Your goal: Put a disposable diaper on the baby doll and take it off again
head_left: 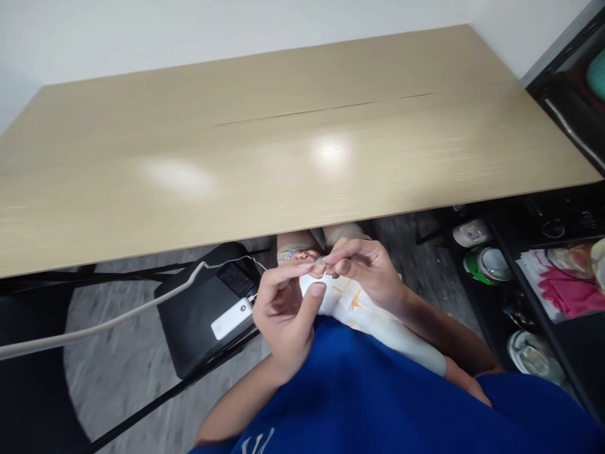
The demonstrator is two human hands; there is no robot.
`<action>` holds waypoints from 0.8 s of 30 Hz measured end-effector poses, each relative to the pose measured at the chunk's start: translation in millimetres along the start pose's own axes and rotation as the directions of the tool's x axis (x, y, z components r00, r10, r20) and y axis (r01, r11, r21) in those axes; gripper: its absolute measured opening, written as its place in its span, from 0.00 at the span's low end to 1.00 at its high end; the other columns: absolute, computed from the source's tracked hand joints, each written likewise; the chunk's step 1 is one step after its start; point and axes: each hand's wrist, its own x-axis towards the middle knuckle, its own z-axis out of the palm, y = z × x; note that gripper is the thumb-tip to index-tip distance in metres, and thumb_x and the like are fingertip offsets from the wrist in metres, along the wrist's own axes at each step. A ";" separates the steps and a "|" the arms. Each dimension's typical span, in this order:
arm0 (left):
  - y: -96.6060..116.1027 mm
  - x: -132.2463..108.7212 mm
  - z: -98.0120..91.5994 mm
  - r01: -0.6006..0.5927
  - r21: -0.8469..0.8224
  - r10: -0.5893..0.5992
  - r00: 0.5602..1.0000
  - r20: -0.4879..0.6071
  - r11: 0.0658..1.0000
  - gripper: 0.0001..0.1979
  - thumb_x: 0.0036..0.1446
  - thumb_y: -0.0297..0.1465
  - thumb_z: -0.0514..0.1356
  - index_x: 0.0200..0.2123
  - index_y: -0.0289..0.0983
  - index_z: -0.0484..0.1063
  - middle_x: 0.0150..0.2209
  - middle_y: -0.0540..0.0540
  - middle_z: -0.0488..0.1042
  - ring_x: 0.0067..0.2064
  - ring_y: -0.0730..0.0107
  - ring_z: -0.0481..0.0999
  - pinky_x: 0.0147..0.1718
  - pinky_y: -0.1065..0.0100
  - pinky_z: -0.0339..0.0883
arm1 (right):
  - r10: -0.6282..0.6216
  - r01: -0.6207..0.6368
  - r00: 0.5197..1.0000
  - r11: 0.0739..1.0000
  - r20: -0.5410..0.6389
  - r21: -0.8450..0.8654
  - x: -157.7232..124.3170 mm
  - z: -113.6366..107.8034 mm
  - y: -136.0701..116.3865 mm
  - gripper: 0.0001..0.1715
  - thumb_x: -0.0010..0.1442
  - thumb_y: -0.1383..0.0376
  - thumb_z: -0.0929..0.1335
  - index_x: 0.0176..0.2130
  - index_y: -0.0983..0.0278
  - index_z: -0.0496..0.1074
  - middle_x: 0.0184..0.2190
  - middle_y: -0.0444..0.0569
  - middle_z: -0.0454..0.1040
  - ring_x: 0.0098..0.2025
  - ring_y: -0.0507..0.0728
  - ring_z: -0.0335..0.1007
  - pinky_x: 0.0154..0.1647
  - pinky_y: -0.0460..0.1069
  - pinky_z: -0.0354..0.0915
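Both my hands meet above my lap, just in front of the table's near edge. My right hand [371, 268] is closed in a pinch, thumb against forefinger; a small greyish bit shows at its fingertips, too small to name. My left hand [286, 315] curves in from the left. Its fingertips touch those of my right hand, while its thumb stands apart below them. Under the hands lies a white cloth [362, 306] with orange marks, wrapped around something long. A skin-coloured limb [466, 381] comes out of its lower right end.
A wooden table [265, 157] with a long crack spans the view ahead. On a black stool [184, 328] at left lie a white power bank [231, 318] and a dark phone [235, 279]. A pale cable [137, 315] crosses there. Black shelves at right hold tubs and a pink glove [570, 293].
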 end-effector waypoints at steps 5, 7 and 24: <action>0.5 6.8 -0.4 -0.253 0.156 0.242 0.967 0.086 0.955 0.12 0.68 0.31 0.73 0.53 0.44 0.81 0.40 0.49 0.83 0.43 0.64 0.83 0.50 0.57 0.82 | 0.007 -0.014 0.996 0.997 0.093 0.082 4.8 -4.4 17.4 0.22 0.56 0.42 0.83 0.32 0.55 0.84 0.26 0.44 0.78 0.36 0.57 0.80 0.46 0.56 0.80; 2.0 9.2 -0.5 -0.316 0.203 0.297 0.948 0.117 0.927 0.14 0.67 0.32 0.73 0.54 0.45 0.80 0.42 0.49 0.82 0.43 0.64 0.82 0.50 0.56 0.82 | 0.009 -0.025 0.990 0.993 0.140 0.113 6.6 -5.3 20.7 0.25 0.52 0.39 0.84 0.28 0.55 0.82 0.24 0.44 0.77 0.36 0.58 0.79 0.45 0.57 0.80; 6.2 21.0 0.1 -0.490 0.239 0.358 0.825 0.437 0.838 0.10 0.63 0.40 0.77 0.44 0.48 0.81 0.38 0.52 0.86 0.33 0.63 0.84 0.39 0.52 0.80 | 0.073 -0.070 0.933 0.997 0.353 -0.021 15.0 -8.2 30.2 0.51 0.39 0.21 0.77 0.15 0.55 0.52 0.14 0.40 0.57 0.28 0.58 0.70 0.44 0.59 0.79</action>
